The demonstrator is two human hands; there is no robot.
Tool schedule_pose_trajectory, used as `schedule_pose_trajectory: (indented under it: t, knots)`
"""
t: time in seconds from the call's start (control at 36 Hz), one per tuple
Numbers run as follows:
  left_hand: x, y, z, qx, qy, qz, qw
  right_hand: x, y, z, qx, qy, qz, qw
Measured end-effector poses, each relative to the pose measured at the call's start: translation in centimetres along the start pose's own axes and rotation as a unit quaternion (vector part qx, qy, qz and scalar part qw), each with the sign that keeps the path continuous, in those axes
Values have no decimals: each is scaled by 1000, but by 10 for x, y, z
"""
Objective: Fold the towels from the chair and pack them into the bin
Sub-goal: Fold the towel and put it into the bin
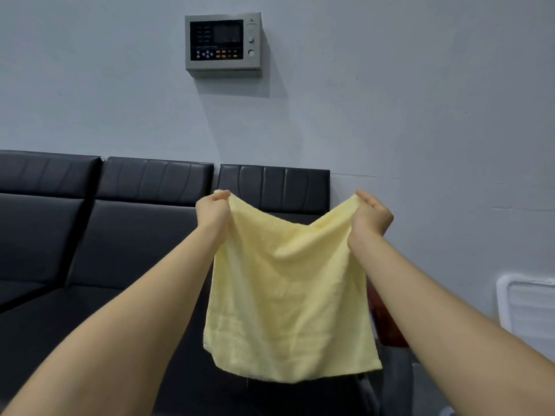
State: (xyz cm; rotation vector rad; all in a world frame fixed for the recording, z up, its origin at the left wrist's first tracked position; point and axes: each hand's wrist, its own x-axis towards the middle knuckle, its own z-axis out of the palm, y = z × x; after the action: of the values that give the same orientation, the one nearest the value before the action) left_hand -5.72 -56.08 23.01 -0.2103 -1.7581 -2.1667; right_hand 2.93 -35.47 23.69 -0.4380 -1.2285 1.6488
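From the head camera, both arms reached forward and up, holding a pale yellow towel spread in the air. The left hand gripped the towel's upper left corner, its fingers curled over the cloth; the right hand pinched the upper right corner in the same way. The hands were held well apart, and the top edge sagged between them in a shallow dip. The rest of the towel hung down freely — its bottom edge slightly wavy and touching nothing that could be seen.

Behind the towel stood a black padded sofa, its cushioned back running along the wall from the left edge to about the middle. The towel hid part of the sofa's right end and whatever lay directly below it. A grey control panel with a dark screen and small buttons was mounted on the wall above the sofa. At the right edge, low on the wall, sat a white vent cover. Just right of the towel's lower half, a strip of something reddish-brown showed — too hidden by the right forearm to tell what it was.
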Motion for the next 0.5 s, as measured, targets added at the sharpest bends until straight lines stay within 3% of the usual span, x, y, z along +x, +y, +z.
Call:
schedule_pose_trajectory:
  t: [0.11,0.19,0.33,0.42,0.5]
  knots:
    - [1,-7,3,82,-18,18,996,0,9,-4,-5,17,24,1000]
    - [3,-15,6,210,-26,37,977,1,17,-7,-34,9,6,999]
    - [-2,-29,10,482,-50,89,870,9,33,-14,-247,-24,-65,967]
    - [-3,-40,7,584,-41,148,797,13,41,-20,-392,-43,-116,912]
    - [-1,-48,3,640,-35,174,748,16,48,-28,-493,-57,-187,848]
